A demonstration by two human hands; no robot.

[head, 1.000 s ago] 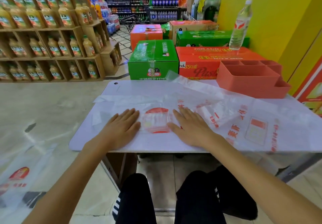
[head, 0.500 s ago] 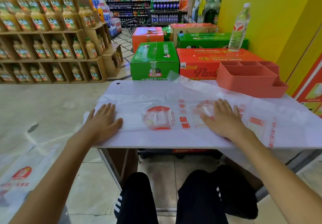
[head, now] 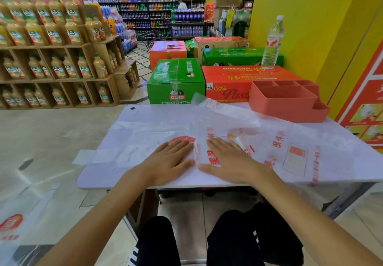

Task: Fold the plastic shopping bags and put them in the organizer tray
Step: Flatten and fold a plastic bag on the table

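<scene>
Head view: left hand (head: 167, 160) and right hand (head: 230, 160) are laid flat, fingers straight, side by side on the translucent red-printed plastic shopping bag (head: 290, 141), spread over the white table (head: 128, 118). Behind it, the coral compartmented organizer tray (head: 286, 102) is seen.
</scene>
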